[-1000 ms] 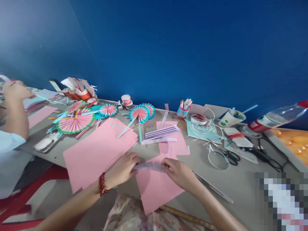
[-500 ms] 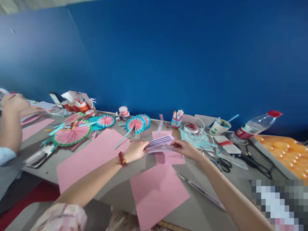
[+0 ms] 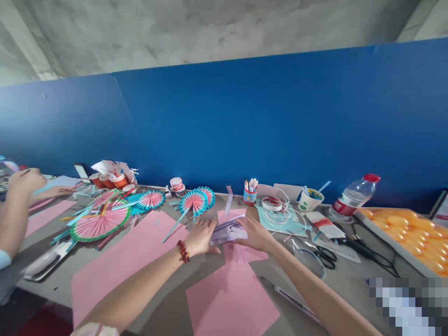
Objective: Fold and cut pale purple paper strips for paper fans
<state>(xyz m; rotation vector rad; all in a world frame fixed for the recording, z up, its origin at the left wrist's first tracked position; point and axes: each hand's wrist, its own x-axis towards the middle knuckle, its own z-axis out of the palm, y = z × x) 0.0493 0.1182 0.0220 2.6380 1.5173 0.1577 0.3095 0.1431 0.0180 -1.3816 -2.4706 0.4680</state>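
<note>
Gray table [image 3: 350, 280]; purple strips [image 3: 227, 234] crosswise (right end farther).

right of grip: black-handled scissors [image 3: 321, 252] | farther right: red-capped bottle [image 3: 350, 201] | beyond grip: blue-red pot [image 3: 249, 197], blue partition [image 3: 224, 126] | far left: orange cups [image 3: 119, 181]

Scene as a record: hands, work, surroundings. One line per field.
left_hand: left hand, at left end of pleated lilac paper
right_hand: right hand, at its right end
grip: unclear, both hands
nearer_edge: pink square sheet
right_side: black-handled scissors, red-capped bottle
left_side: green-edged pink paper fan
far_left: co-worker's hand
</note>
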